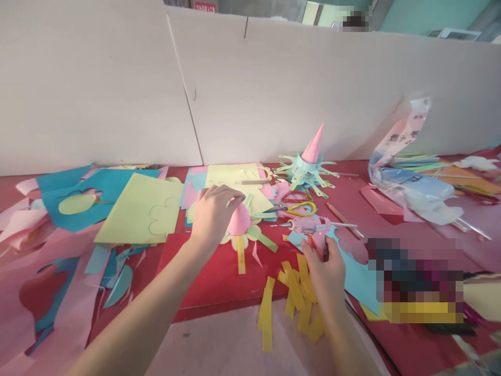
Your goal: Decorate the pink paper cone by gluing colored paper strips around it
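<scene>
1. While my right hand (327, 263) holds the pink glue gun (303, 225), its fingers are closed around the handle. The thin nose of the gun points toward my left hand (214, 213). A white glue stick (346, 225) pokes out of the back, on the other side.
2. My left hand is bent, with its fingers curled close to the top of a pink cone (238, 222). I can't tell how wide they are open or if they pinch anything.
3. That cone stands between my two hands, just beside the left one. It is on a pale yellow paper flower (255, 231). Green strips (266, 241) and one yellow strip (241, 257) stick out around it, over a red board (211, 287).
4. More yellow strips (294, 286) lie in a messy pile just left of my right hand.
5. Past my right hand are scissors with yellow handles (313, 209). Behind them stands another pink cone (313, 147), in a pale blue band (307, 163).
6. Left of my left hand is a big yellow sheet (135, 211) with a wavy line drawn on it.
7. A plastic bag (418, 193) lies well to the right of my right hand.
</scene>
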`<action>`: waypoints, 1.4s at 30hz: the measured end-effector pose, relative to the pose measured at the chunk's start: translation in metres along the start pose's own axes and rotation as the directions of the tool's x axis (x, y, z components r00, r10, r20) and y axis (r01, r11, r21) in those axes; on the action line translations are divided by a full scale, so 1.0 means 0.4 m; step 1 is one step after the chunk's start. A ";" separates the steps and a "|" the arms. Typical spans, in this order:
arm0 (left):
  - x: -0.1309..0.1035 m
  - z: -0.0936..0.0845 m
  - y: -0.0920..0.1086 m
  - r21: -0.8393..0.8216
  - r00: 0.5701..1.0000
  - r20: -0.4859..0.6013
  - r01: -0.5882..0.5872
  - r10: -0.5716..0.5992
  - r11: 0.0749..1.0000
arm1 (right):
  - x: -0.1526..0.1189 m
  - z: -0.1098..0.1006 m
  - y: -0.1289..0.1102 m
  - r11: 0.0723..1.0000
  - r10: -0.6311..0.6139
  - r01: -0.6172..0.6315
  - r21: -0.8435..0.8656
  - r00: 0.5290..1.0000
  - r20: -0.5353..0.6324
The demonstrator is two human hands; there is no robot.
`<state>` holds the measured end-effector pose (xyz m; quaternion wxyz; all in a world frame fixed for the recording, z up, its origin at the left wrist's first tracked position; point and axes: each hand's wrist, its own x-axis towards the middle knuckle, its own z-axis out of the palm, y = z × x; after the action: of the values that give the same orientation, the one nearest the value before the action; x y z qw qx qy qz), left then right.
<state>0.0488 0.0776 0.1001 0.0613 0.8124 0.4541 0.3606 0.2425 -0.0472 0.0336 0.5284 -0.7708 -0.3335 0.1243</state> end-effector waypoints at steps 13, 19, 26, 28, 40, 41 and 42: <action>-0.234 0.056 -0.034 -0.042 0.955 0.251 0.176 -0.160 0.984 | -0.006 0.007 -0.006 0.999 -0.009 0.010 -0.037 1.000 0.018; -0.263 0.074 -0.039 0.004 0.911 0.364 0.205 -0.192 0.979 | -0.006 0.016 0.010 0.996 -0.044 0.047 -0.071 0.998 0.037; -0.273 0.084 -0.052 0.023 0.905 0.382 0.194 -0.188 0.981 | -0.008 0.034 0.025 0.968 -0.165 0.171 -0.187 0.985 0.044; -0.275 0.087 -0.056 0.018 0.901 0.390 0.202 -0.193 0.979 | -0.010 0.040 0.026 0.961 -0.188 0.192 -0.200 0.981 0.043; -0.276 0.083 -0.058 -0.048 0.922 0.356 0.180 -0.151 0.983 | -0.021 0.058 0.041 0.968 -0.156 0.172 -0.182 0.983 0.102; -0.276 0.082 -0.059 -0.044 0.925 0.351 0.171 -0.145 0.984 | -0.020 0.058 0.043 0.969 -0.151 0.168 -0.180 0.983 0.105; -0.276 0.082 -0.059 -0.038 0.927 0.347 0.161 -0.138 0.986 | -0.018 0.058 0.044 0.970 -0.147 0.165 -0.179 0.983 0.109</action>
<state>0.0173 0.0123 0.0073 0.1937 0.8233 0.4850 0.2223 0.2311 -0.0389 0.0070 0.4453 -0.7817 -0.4280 0.0868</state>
